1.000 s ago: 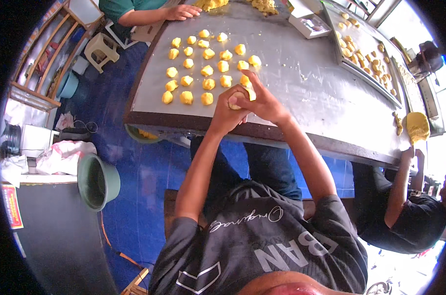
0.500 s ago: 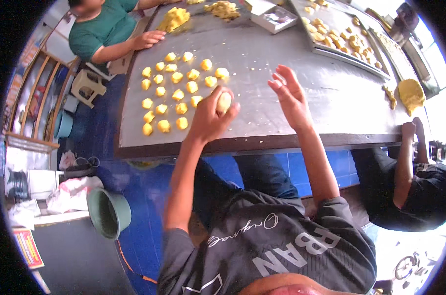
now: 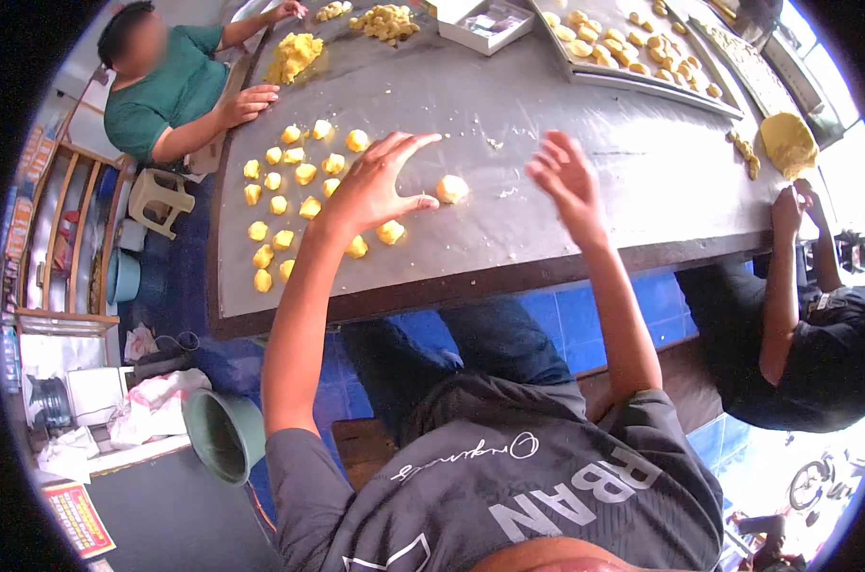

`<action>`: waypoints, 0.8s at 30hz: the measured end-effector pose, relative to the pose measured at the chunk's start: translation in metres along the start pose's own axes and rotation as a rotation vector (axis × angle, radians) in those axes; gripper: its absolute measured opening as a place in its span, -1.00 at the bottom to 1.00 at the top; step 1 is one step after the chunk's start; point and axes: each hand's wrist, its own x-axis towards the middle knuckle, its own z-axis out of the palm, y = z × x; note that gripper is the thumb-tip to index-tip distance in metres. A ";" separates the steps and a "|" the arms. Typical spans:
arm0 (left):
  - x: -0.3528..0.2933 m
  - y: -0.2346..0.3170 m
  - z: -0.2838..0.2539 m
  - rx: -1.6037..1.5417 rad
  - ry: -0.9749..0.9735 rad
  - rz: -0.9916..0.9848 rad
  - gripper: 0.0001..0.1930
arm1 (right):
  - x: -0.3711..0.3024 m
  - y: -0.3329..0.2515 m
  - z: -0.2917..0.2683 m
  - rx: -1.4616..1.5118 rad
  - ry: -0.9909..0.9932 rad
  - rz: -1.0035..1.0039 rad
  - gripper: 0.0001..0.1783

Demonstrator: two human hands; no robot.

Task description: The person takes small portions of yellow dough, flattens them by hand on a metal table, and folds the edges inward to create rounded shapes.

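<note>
My left hand point(image 3: 373, 191) is open above the metal-topped table point(image 3: 508, 229), thumb and fingers spread apart. A pale yellow dough ball point(image 3: 452, 189) sits on the table just right of its fingertips, apart from the other pieces. To the left and partly beneath my left hand lie several small yellow dough balls point(image 3: 309, 208) in loose rows; my hand and forearm hide some of them. Farther right, my right hand point(image 3: 568, 186) hangs over the bare tabletop, slightly blurred, its fingers loosely bent and apart, with nothing visible in it.
A person in a green shirt point(image 3: 175, 91) stands at the left edge by a crumbly yellow dough heap point(image 3: 295, 57). Far back are an open white box point(image 3: 487, 29) and a tray point(image 3: 585, 74) of dough pieces. At right, another person's hands point(image 3: 796, 200) are beside a dough slab point(image 3: 788, 145).
My left hand has let go of the dough ball, which now rests on the table, and has opened and moved left. My right hand stays raised. The whole view has shifted slightly.
</note>
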 end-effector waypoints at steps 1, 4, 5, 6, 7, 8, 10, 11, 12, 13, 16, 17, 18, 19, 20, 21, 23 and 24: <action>-0.005 -0.002 -0.002 0.000 0.010 -0.007 -0.29 | 0.009 0.001 0.015 -0.208 -0.156 -0.134 -0.42; -0.040 -0.007 -0.007 -0.119 0.213 -0.057 -0.35 | 0.029 -0.002 0.065 -0.603 -0.441 -0.266 -0.49; -0.063 -0.012 -0.003 -0.187 0.344 -0.136 -0.40 | 0.033 0.000 0.076 -0.797 -0.575 -0.262 -0.53; -0.084 -0.015 -0.002 -0.252 0.479 -0.209 -0.46 | 0.038 0.009 0.078 -0.792 -0.572 -0.265 -0.53; -0.100 -0.022 0.005 -0.272 0.548 -0.230 -0.51 | 0.045 0.029 0.072 -0.840 -0.711 -0.203 -0.57; -0.117 -0.028 0.009 -0.283 0.617 -0.258 -0.56 | 0.052 0.049 0.069 -0.875 -0.855 -0.143 -0.61; -0.145 -0.041 0.018 -0.331 0.770 -0.304 -0.63 | 0.058 0.064 0.061 -1.008 -1.037 -0.304 -0.63; -0.162 -0.045 0.021 -0.305 0.819 -0.354 -0.67 | 0.059 0.058 0.066 -1.091 -1.105 -0.333 -0.60; -0.176 -0.051 0.022 -0.236 0.822 -0.393 -0.69 | 0.060 0.052 0.072 -1.176 -1.170 -0.364 -0.56; -0.184 -0.052 0.023 -0.216 0.845 -0.393 -0.69 | 0.057 0.047 0.081 -1.182 -1.188 -0.364 -0.56; -0.181 -0.052 0.021 -0.099 0.876 -0.350 -0.68 | 0.045 0.042 0.096 -1.174 -0.628 -0.573 -0.43; -0.179 -0.052 0.021 0.012 0.871 -0.303 -0.67 | 0.043 0.047 0.097 -1.335 -0.692 -0.484 -0.32; -0.180 -0.053 0.024 0.007 0.868 -0.306 -0.67 | 0.041 0.051 0.096 -1.493 -0.756 -0.388 -0.20; -0.183 -0.054 0.025 -0.014 0.907 -0.300 -0.67 | 0.045 0.048 0.099 -1.493 -0.758 -0.388 -0.20; -0.186 -0.055 0.026 -0.034 0.947 -0.296 -0.66 | 0.051 0.045 0.101 -1.430 -0.629 -0.403 -0.13; -0.191 -0.058 0.025 -0.033 0.947 -0.301 -0.66 | 0.054 0.043 0.105 -1.362 -0.503 -0.416 -0.06; -0.187 -0.055 0.023 -0.043 0.945 -0.288 -0.66 | 0.048 0.058 0.106 -1.447 -0.581 -0.378 -0.03; -0.186 -0.054 0.025 -0.054 0.948 -0.288 -0.66 | 0.045 0.066 0.103 -1.520 -0.651 -0.337 0.01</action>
